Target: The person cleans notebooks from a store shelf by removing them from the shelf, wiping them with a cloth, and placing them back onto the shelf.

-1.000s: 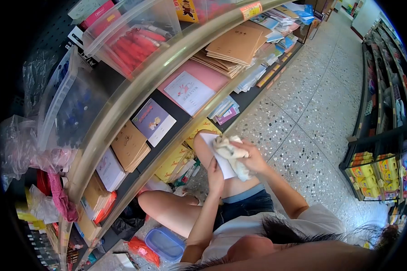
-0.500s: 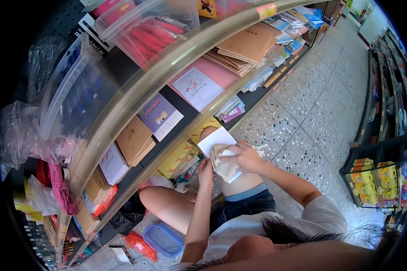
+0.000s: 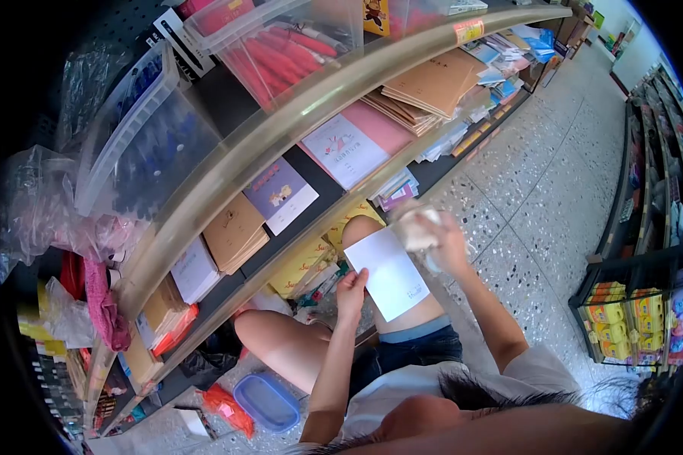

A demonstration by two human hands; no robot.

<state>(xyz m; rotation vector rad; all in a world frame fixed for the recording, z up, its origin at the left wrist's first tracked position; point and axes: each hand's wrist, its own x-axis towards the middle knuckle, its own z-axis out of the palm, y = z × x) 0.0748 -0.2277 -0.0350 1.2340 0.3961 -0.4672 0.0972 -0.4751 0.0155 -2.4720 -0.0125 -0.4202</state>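
Observation:
A white booklet (image 3: 388,274) with small print near its lower corner lies across my raised thigh. My left hand (image 3: 351,293) pinches its left edge, thumb on top. Off the booklet's upper right side, my right hand (image 3: 448,241) is closed around a crumpled cream cloth (image 3: 417,230). Motion blurs the cloth and the fingers somewhat.
Shelves on my left hold a purple-and-white notebook (image 3: 275,196), brown notebooks (image 3: 235,233) and a clear bin of red pens (image 3: 292,54). A blue plastic basin (image 3: 267,402) and an orange bag (image 3: 228,412) lie on the floor. Another shelf rack (image 3: 637,250) stands right.
My right hand has moved the cloth off the booklet to the right, uncovering its face and print. My left hand still holds the edge. The view has shifted slightly.

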